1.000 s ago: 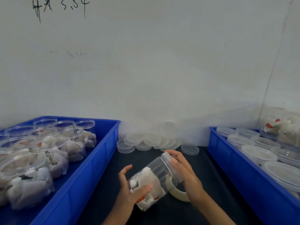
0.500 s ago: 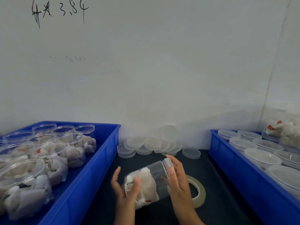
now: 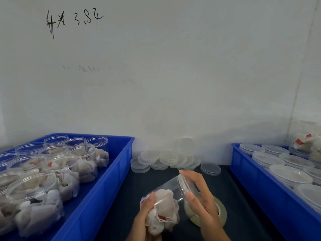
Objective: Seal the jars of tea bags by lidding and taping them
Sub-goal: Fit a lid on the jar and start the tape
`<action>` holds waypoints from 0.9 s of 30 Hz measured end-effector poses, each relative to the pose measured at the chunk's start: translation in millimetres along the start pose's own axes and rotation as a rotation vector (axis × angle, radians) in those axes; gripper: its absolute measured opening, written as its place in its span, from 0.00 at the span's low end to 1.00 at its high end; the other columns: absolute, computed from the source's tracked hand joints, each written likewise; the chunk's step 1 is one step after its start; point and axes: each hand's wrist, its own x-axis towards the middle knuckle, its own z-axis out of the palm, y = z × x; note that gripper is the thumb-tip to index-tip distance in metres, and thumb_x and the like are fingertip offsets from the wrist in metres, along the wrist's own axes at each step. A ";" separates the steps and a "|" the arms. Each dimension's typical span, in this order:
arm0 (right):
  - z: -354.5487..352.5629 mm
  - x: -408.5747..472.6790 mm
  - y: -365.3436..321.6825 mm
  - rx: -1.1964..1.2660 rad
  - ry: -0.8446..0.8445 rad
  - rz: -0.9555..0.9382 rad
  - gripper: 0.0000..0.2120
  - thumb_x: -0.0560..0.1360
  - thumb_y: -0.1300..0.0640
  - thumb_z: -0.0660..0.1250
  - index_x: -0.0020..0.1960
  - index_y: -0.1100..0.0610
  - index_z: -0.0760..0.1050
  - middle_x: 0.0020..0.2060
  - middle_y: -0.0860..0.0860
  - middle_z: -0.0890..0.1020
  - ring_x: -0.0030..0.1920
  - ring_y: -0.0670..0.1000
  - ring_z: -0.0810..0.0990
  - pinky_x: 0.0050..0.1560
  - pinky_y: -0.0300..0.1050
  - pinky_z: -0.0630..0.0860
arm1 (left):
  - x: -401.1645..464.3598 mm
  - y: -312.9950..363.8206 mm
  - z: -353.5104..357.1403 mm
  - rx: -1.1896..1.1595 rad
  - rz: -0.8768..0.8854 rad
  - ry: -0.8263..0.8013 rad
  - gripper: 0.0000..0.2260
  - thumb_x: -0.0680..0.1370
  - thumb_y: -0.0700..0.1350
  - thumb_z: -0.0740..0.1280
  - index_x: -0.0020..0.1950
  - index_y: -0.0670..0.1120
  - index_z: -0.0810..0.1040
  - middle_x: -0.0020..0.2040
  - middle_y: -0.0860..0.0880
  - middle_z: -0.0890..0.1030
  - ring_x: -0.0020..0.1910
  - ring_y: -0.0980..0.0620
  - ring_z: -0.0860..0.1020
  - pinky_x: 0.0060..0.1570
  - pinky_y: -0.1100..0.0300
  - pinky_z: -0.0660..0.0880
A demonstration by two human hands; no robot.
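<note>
The left bin (image 3: pixel 107 173) holds open jars (image 3: pixel 33 202) of tea bags; the right bin (image 3: pixel 260 186) holds lidded ones. Between them, on the dark table (image 3: pixel 121 214), spare lids (image 3: pixel 166 158) lie stacked by the wall. Your left hand (image 3: pixel 145 218) grips the base of a tilted jar (image 3: pixel 166 200) above the table. Your right hand (image 3: pixel 199 195) curls round its lid (image 3: pixel 183 184). The tape roll (image 3: pixel 220 213) lies flat under that hand.

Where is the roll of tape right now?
In the head view, the tape roll lies on the dark table, lower centre-right, partly hidden under the right hand.
</note>
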 end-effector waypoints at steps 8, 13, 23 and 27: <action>2.0 1.2 7.4 0.007 -0.065 0.071 0.16 0.76 0.49 0.62 0.64 0.45 0.73 0.60 0.44 0.76 0.64 0.49 0.74 0.64 0.45 0.72 | -11.1 1.0 4.3 0.184 0.072 -0.068 0.17 0.82 0.41 0.58 0.68 0.33 0.68 0.41 0.31 0.81 0.28 0.44 0.79 0.17 0.63 0.71; -0.3 6.0 15.6 0.108 -0.034 0.397 0.09 0.81 0.57 0.57 0.58 0.50 0.73 0.50 0.46 0.78 0.46 0.43 0.80 0.43 0.31 0.78 | 0.8 -9.1 -10.1 0.539 0.291 0.038 0.24 0.71 0.31 0.71 0.60 0.48 0.65 0.56 0.47 0.73 0.42 0.52 0.81 0.34 0.69 0.77; -2.2 5.1 4.7 -0.036 -0.212 0.187 0.22 0.76 0.42 0.57 0.70 0.41 0.65 0.67 0.36 0.70 0.70 0.41 0.68 0.68 0.47 0.67 | 0.2 1.2 -3.0 0.279 0.115 0.049 0.21 0.83 0.41 0.59 0.73 0.34 0.63 0.47 0.32 0.75 0.38 0.37 0.78 0.29 0.59 0.76; -2.6 2.4 11.8 0.002 -0.155 0.245 0.17 0.75 0.40 0.56 0.63 0.33 0.68 0.62 0.40 0.73 0.64 0.46 0.74 0.62 0.56 0.74 | 3.5 -0.4 -2.9 0.259 0.102 0.188 0.16 0.78 0.41 0.65 0.65 0.40 0.71 0.43 0.43 0.76 0.38 0.46 0.77 0.32 0.56 0.73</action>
